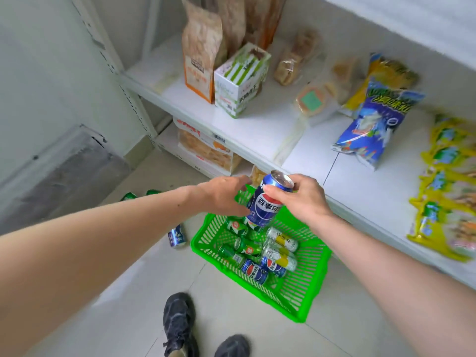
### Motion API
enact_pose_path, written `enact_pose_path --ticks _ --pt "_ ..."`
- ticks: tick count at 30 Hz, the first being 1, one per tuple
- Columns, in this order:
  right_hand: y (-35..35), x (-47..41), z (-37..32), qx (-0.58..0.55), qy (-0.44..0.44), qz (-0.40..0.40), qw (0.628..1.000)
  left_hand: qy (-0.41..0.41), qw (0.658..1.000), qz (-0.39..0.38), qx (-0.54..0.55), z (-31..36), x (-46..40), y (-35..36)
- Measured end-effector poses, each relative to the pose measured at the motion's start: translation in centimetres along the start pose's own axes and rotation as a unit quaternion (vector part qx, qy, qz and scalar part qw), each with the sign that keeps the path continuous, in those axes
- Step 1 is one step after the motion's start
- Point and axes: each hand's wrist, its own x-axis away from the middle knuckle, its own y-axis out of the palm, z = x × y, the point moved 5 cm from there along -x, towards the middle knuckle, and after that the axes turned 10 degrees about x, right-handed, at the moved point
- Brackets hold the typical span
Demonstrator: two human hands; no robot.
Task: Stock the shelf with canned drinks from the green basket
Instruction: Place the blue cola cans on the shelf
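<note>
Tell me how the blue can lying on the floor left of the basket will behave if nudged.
The blue can lies on its side on smooth tile floor, so it would probably roll freely. Its metal wall looks rigid but likely dents if squeezed. Weight is uncertain; I cannot tell whether it is full.

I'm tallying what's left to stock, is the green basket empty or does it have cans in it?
Not empty. The green basket holds several cans lying on their sides, green, blue and silver-yellow, while both hands hold one blue can above it.
</note>
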Motion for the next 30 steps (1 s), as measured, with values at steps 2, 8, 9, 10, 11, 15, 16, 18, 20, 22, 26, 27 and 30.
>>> enact_pose_path --ticks 2,8,9,10,11,15,16,18,20,22,26,27,30 --pt "-2.1 1.2 -2.1 0.001 -0.011 0.007 1.000 0.007 1.000 0.003 0.001 1.7 1.9 -2.0" --pt "-8.6 6.0 -9.0 0.022 -0.061 0.021 0.998 0.032 0.998 0.029 -0.053 6.7 7.3 -7.7" --pt "-9.7 6.8 -10.1 0.025 -0.070 0.026 0.997 0.036 0.996 0.039 -0.065 7.7 8.2 -8.7" --pt "-10.7 7.5 -11.2 0.027 -0.080 0.031 0.996 0.038 0.995 0.051 -0.073 8.7 9.1 -9.8" --pt "-11.7 8.2 -12.3 0.030 -0.090 0.035 0.995 0.038 0.994 0.062 -0.079 9.7 10.0 -10.8" --pt "-15.4 11.1 -16.7 0.052 -0.128 0.041 0.989 0.047 0.990 0.100 -0.086 13.3 12.9 -15.1" --pt "-16.3 11.6 -17.8 0.057 -0.137 0.043 0.988 0.051 0.989 0.112 -0.085 14.1 13.5 -16.3" --pt "-18.2 12.4 -19.9 0.060 -0.151 0.048 0.986 0.053 0.985 0.137 -0.089 15.9 14.6 -18.6" --pt "-20.2 12.7 -21.9 0.056 -0.162 0.058 0.983 0.052 0.979 0.174 -0.093 17.4 15.4 -21.2" --pt "-22.4 12.4 -23.6 0.044 -0.166 0.077 0.982 0.059 0.972 0.211 -0.086 18.8 15.9 -23.9" --pt "-26.9 10.9 -27.1 0.033 -0.169 0.137 0.976 0.083 0.963 0.242 -0.082 21.3 15.8 -28.5" --pt "-27.9 10.3 -27.9 0.028 -0.167 0.150 0.974 0.089 0.961 0.247 -0.083 21.9 15.6 -29.6" --pt "-30.3 7.5 -30.0 0.023 -0.150 0.192 0.970 0.099 0.955 0.263 -0.094 23.0 13.8 -32.5"
